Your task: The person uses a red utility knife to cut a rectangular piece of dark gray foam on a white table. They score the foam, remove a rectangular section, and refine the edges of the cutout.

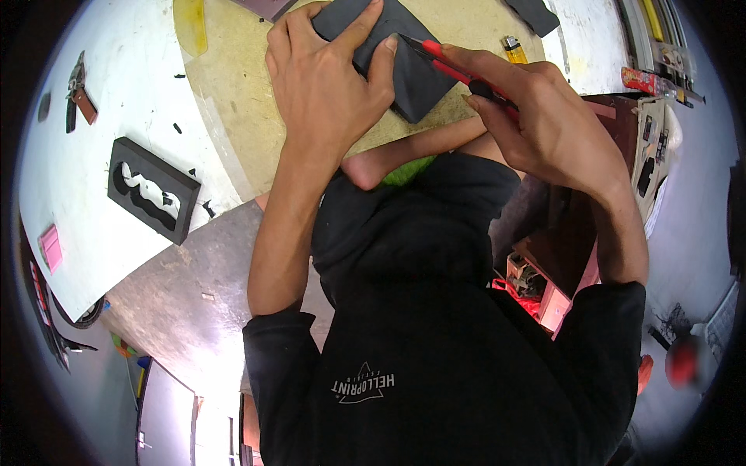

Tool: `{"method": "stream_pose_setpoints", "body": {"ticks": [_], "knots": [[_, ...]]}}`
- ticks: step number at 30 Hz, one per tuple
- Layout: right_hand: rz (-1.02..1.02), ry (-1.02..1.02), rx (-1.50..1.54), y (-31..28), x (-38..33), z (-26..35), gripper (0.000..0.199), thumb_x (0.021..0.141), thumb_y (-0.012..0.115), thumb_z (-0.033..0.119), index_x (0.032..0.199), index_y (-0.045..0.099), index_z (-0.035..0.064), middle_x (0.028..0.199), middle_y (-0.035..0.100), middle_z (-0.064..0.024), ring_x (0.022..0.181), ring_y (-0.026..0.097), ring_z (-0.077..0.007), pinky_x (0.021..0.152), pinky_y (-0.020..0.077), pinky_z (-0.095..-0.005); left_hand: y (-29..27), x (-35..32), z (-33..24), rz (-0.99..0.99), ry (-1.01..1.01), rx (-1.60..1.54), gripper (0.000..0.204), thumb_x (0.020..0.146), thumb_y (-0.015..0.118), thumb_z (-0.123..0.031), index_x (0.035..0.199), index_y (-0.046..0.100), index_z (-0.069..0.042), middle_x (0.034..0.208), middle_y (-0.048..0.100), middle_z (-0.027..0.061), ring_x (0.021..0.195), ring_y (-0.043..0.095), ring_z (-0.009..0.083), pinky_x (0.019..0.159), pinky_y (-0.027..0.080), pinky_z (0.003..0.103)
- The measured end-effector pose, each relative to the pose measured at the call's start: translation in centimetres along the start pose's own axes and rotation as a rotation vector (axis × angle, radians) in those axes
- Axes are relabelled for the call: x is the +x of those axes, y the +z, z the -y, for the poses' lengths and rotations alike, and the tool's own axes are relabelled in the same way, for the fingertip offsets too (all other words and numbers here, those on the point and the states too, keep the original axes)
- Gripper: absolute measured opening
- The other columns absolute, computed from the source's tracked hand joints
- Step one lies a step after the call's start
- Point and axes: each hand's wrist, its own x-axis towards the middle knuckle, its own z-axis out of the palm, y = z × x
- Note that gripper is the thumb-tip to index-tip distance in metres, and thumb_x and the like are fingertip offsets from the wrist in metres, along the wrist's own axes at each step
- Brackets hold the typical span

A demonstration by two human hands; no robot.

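A dark grey foam block (416, 85) lies on a yellowish mat (241, 101) at the top of the view. Across its left part rests my left hand (330, 85), holding it down with index finger and thumb on the upper face. The other fingers bend around the left side. My right hand (548, 120) grips a red and black cutter knife (457, 74). Its blade tip meets the block right beside my left thumb. A dark foam frame (151, 161) with a wavy cut-out lies on the white table to the left.
Small black scraps (177, 128) dot the white table (101, 194). A hand tool with a brown grip (81, 101) and a pink block (50, 247) lie farther left. A yellow lighter (513, 50) and another dark piece (535, 15) sit right of the block.
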Motion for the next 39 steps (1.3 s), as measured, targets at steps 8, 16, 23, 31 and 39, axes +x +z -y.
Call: {"method": "stream_pose_setpoints", "body": {"ticks": [8,16,23,31,39], "knots": [[0.103,0.076,0.03,-1.9,-1.2,1.3,0.045,0.093,0.063,0.002,0.138,0.062,0.0054,0.087,0.071,-0.0271,0.071,0.07,-0.0386,0.068,0.0534,-0.0451,0.3,-0.3,-0.1,-0.03,-0.01,-0.021,0.037,0.087,0.078,-0.032,0.123,0.078,-0.027,0.116,0.061,0.0224,0.113,0.055,0.0388,0.101,0.043,0.046],[0.11,0.126,0.034,-2.2,-1.6,1.5,0.044,0.09,0.061,0.002,0.134,0.063,0.0042,0.084,0.068,-0.0285,0.078,0.068,-0.0462,0.073,0.0531,-0.0531,-0.2,-0.2,0.0,0.017,-0.002,-0.02,0.042,0.086,0.08,-0.034,0.127,0.076,-0.027,0.118,0.06,0.0224,0.113,0.055,0.0404,0.1,0.044,0.047],[-0.127,0.034,-0.23,-0.1,-5.6,1.6,0.058,0.088,0.068,0.0,0.144,0.058,0.0119,0.087,0.059,-0.0138,0.073,0.064,-0.0361,0.065,0.0542,-0.0441,-3.6,-1.4,-0.2,-0.152,-0.383,-0.812,0.083,0.071,0.092,-0.002,0.144,0.053,-0.004,0.111,0.058,0.0111,0.093,0.065,0.0202,0.085,0.055,0.031],[-0.474,-0.043,-0.105,5.7,-7.5,-0.3,0.051,0.088,0.077,0.021,0.136,0.064,0.01,0.089,0.053,-0.01,0.066,0.061,-0.0243,0.053,0.0503,-0.0393,-11.1,-0.4,-0.7,0.226,-0.169,-0.295,0.045,0.064,0.089,0.0,0.103,0.066,-0.001,0.094,0.069,0.0151,0.09,0.072,0.0313,0.079,0.055,0.035],[-0.487,-0.001,-0.069,7.4,-5.4,0.7,0.05,0.092,0.076,0.021,0.138,0.063,0.0097,0.088,0.052,-0.0087,0.063,0.06,-0.0235,0.051,0.0491,-0.0383,-10.9,1.1,-1.9,0.402,-0.112,0.079,0.038,0.074,0.089,-0.026,0.096,0.07,-0.002,0.08,0.069,0.0158,0.072,0.069,0.0366,0.065,0.053,0.04]]}}
